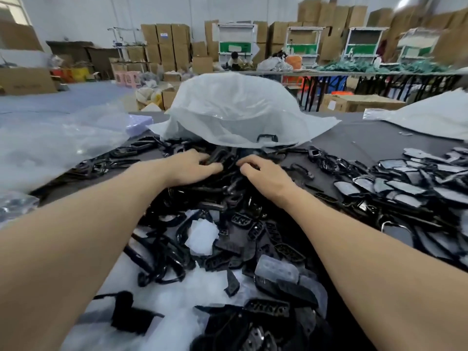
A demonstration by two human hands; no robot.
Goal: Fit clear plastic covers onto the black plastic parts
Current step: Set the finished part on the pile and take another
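The heap of black parts spills from the white bag, directly under both my hands. My left hand and right hand are equally near, fingers curled into it; I can't tell if either grips one. A clear cover lies back between my forearms.

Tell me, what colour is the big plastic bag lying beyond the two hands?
The plastic bag is translucent white; the head view shows it.

black parts, white bag, grey table
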